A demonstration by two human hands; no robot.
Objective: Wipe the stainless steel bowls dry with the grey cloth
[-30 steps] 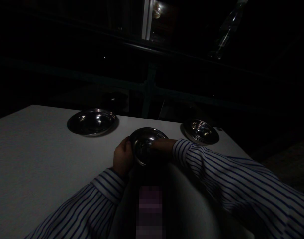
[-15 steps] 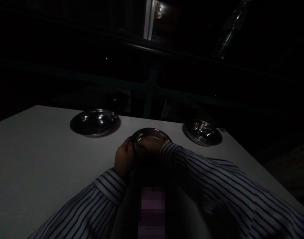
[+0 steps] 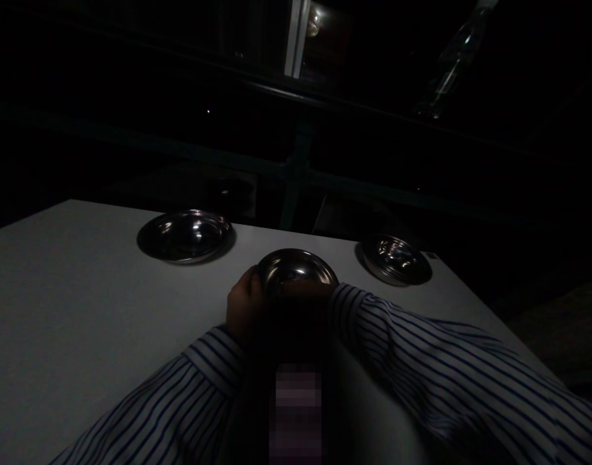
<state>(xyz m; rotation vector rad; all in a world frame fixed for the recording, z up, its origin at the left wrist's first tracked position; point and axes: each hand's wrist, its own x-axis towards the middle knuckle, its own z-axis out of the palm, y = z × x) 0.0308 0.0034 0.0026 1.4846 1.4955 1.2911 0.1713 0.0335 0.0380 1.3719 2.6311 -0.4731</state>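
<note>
A shiny steel bowl [image 3: 298,259] stands near the middle of the white table [image 3: 106,290], close in front of me. My left hand [image 3: 246,303] is closed on its left rim, thumb on top. Inside the bowl's near half, my right hand [image 3: 303,290] lies low with its fingers curled in deep shadow. Whatever those fingers hold is too dark to make out. The bowl's near side is lost behind my hands and the dark.
Farther left sits a wide, shallow steel bowl [image 3: 186,236]. Several nested steel bowls [image 3: 395,258] stand at the right, near the table's far edge. Beyond, in the dark, are a clear bottle [image 3: 453,64] and a greenish frame bar [image 3: 292,187].
My right hand has shifted rightward and toward me inside the bowl, baring more of its shiny inner wall. My left hand keeps its hold on the rim.
</note>
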